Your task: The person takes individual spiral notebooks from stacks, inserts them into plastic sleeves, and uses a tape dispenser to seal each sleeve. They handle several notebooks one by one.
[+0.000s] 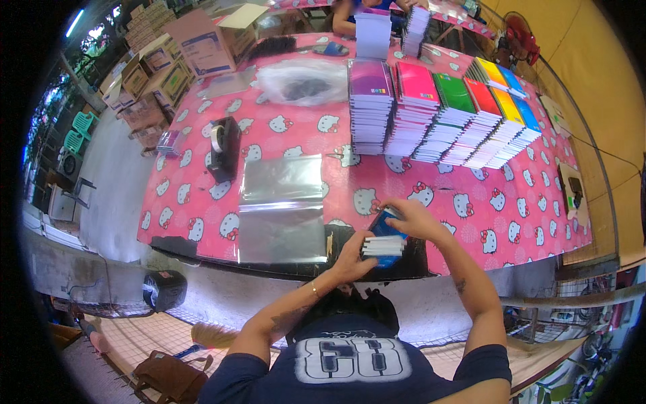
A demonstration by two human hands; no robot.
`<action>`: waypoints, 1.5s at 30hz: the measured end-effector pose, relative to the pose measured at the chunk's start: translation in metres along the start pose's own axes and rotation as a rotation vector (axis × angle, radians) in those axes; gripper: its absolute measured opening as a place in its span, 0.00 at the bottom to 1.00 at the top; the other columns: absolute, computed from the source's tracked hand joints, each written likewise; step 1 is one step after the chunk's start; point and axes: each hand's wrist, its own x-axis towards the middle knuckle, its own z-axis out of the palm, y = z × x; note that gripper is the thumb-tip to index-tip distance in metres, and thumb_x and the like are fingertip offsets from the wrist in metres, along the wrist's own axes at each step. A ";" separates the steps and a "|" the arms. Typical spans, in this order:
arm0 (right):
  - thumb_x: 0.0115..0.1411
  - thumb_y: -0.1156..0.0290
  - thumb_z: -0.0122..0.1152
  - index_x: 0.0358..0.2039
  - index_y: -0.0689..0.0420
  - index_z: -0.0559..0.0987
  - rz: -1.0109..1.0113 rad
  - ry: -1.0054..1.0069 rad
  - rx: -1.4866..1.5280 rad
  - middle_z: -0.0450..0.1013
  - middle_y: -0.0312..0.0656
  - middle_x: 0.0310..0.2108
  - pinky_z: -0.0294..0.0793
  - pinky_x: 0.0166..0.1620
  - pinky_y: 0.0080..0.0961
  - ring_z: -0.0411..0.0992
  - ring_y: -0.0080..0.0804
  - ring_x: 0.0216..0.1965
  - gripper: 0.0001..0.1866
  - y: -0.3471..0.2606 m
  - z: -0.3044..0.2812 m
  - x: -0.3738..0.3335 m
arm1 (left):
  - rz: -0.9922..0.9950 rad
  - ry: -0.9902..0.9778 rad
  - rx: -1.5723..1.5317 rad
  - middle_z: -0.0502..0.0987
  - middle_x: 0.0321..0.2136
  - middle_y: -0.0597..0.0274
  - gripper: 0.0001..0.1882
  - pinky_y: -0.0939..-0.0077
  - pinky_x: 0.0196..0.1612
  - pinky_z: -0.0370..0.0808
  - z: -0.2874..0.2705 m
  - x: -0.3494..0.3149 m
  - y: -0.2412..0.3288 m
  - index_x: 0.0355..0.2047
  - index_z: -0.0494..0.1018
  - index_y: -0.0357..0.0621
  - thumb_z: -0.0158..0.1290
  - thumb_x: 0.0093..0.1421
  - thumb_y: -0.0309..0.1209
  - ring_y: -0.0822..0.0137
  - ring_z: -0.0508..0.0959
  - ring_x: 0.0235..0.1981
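Close to the table's near edge, I hold a small stack of blue-covered notebooks (383, 246), its white page edges turned toward me. My left hand (351, 261) is closed around the stack's left side. At the far right corner of the stack, my right hand (412, 218) has its fingers bent over the blue cover. Left of my hands lie clear plastic bags (282, 215), flat on the table. Beyond my right hand stand tall stacks of spiral notebooks, with purple (370, 79), pink (417, 83), green (454, 93), red, yellow and blue covers on top.
A black tape dispenser (224, 149) stands on the pink-patterned tablecloth (282, 141). Behind it are crumpled clear plastic (303, 81) and open cardboard boxes (208, 44). Another person (346, 19) is across the table beside more notebook stacks (373, 34). A red fan (518, 39) stands far right.
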 end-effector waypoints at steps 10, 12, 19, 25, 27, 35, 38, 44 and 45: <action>0.62 0.74 0.60 0.56 0.53 0.67 0.087 0.746 1.598 0.70 0.43 0.49 0.76 0.53 0.33 0.73 0.31 0.50 0.22 0.013 0.103 -0.047 | -0.351 0.366 -1.243 0.74 0.51 0.50 0.30 0.53 0.59 0.74 0.015 0.040 0.016 0.57 0.68 0.38 0.49 0.49 0.22 0.54 0.76 0.53; 0.60 0.71 0.61 0.56 0.52 0.67 -0.010 0.673 1.691 0.68 0.43 0.53 0.73 0.57 0.35 0.70 0.31 0.54 0.24 0.047 0.119 -0.062 | -0.321 0.302 -1.018 0.73 0.47 0.54 0.27 0.59 0.56 0.74 0.015 0.047 0.029 0.54 0.68 0.39 0.50 0.49 0.21 0.59 0.74 0.50; 0.50 0.56 0.76 0.73 0.59 0.48 0.026 0.508 0.756 0.56 0.50 0.66 0.51 0.70 0.37 0.54 0.40 0.69 0.60 0.021 0.095 -0.083 | -0.019 -0.173 -0.182 0.68 0.55 0.53 0.46 0.67 0.61 0.66 -0.003 0.038 -0.012 0.66 0.53 0.40 0.56 0.45 0.19 0.62 0.69 0.57; 0.45 0.61 0.83 0.63 0.58 0.54 0.057 0.648 0.857 0.64 0.46 0.56 0.67 0.62 0.36 0.65 0.37 0.60 0.53 0.019 0.135 -0.071 | 0.021 -0.186 -0.138 0.68 0.54 0.53 0.48 0.64 0.65 0.62 0.007 0.034 -0.030 0.65 0.51 0.40 0.65 0.47 0.25 0.61 0.68 0.59; 0.45 0.63 0.84 0.63 0.59 0.54 0.027 0.575 0.881 0.65 0.46 0.56 0.66 0.63 0.37 0.65 0.37 0.60 0.54 0.020 0.132 -0.075 | -0.009 -0.238 -0.149 0.68 0.54 0.52 0.48 0.64 0.65 0.63 0.003 0.034 -0.031 0.65 0.51 0.40 0.68 0.47 0.28 0.61 0.68 0.59; 0.40 0.67 0.86 0.62 0.57 0.57 0.009 0.474 0.510 0.66 0.45 0.55 0.66 0.63 0.37 0.66 0.39 0.60 0.55 0.029 0.125 -0.078 | -0.093 -0.364 -0.078 0.68 0.56 0.54 0.50 0.65 0.63 0.66 -0.011 0.040 -0.023 0.66 0.51 0.42 0.68 0.46 0.26 0.63 0.69 0.60; 0.40 0.69 0.86 0.61 0.56 0.58 0.002 0.500 0.498 0.67 0.45 0.55 0.67 0.62 0.37 0.68 0.39 0.59 0.52 0.034 0.130 -0.077 | -0.113 -0.430 0.022 0.68 0.56 0.48 0.45 0.64 0.63 0.67 -0.014 0.046 -0.009 0.63 0.55 0.39 0.67 0.47 0.26 0.57 0.70 0.60; 0.44 0.75 0.82 0.58 0.55 0.62 0.011 0.547 0.476 0.71 0.43 0.50 0.73 0.57 0.34 0.72 0.36 0.53 0.45 0.031 0.122 -0.077 | 0.370 -0.303 0.779 0.61 0.65 0.39 0.56 0.48 0.69 0.55 -0.024 0.058 0.097 0.69 0.51 0.35 0.70 0.48 0.44 0.44 0.60 0.69; 0.45 0.76 0.81 0.58 0.55 0.62 0.000 0.558 0.481 0.72 0.43 0.49 0.74 0.56 0.34 0.73 0.36 0.52 0.44 0.032 0.126 -0.077 | 0.415 -0.359 0.845 0.60 0.66 0.38 0.57 0.46 0.70 0.53 -0.015 0.056 0.096 0.69 0.51 0.33 0.69 0.47 0.47 0.43 0.57 0.70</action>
